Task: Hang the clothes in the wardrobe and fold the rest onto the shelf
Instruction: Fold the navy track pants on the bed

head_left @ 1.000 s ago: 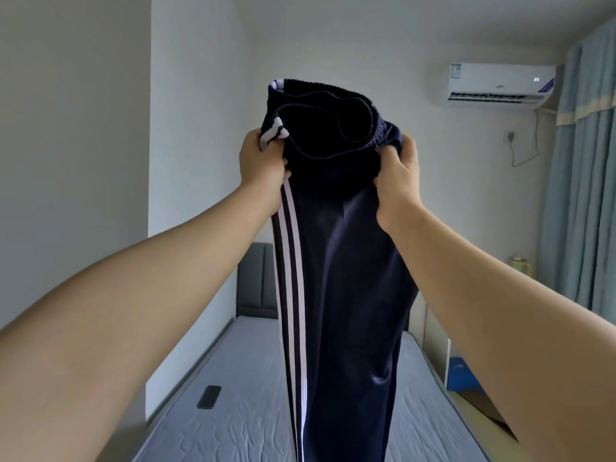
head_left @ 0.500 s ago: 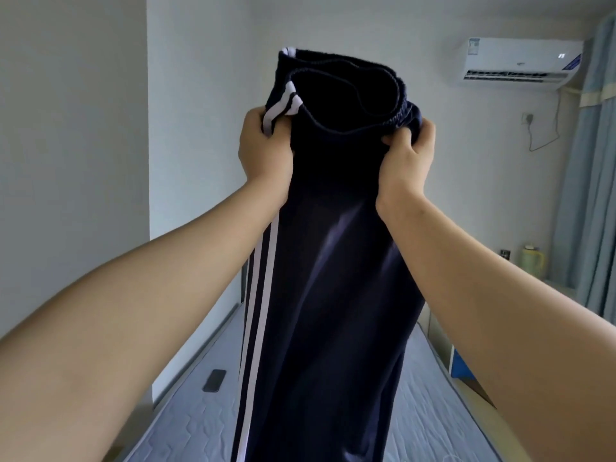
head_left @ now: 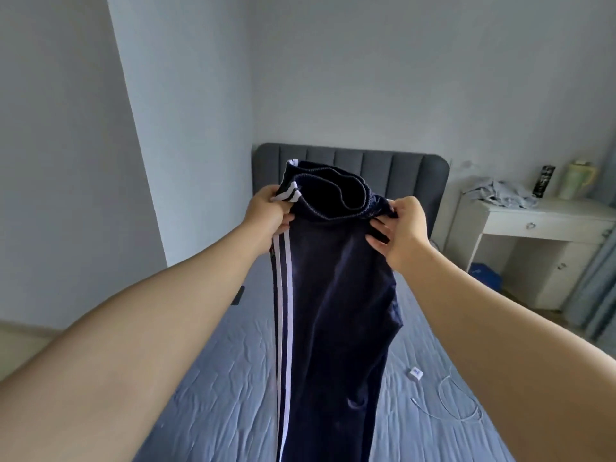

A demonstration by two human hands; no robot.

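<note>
Plain pale walls (head_left: 366, 78), flat daylight. Bed (head_left: 206, 378) has a blue-grey quilted mattress and a dark grey padded headboard (head_left: 376, 165) against the back wall. White desk (head_left: 546, 221) with drawer right of headboard, pale jug (head_left: 578, 180) and dark can (head_left: 543, 181) on top. Blue curtain (head_left: 596, 295) far right. White charger (head_left: 415, 373) and cable (head_left: 460, 405) on the bed. Light floor (head_left: 20, 345) at left.

the legs of the trousers (head_left: 333, 311) run off the bottom edge, a dark flat object (head_left: 240, 295) on the bed (head_left: 233, 378) sits mostly hidden behind the left forearm (head_left: 166, 328), and the black can (head_left: 543, 180) bears print too small to read.
</note>
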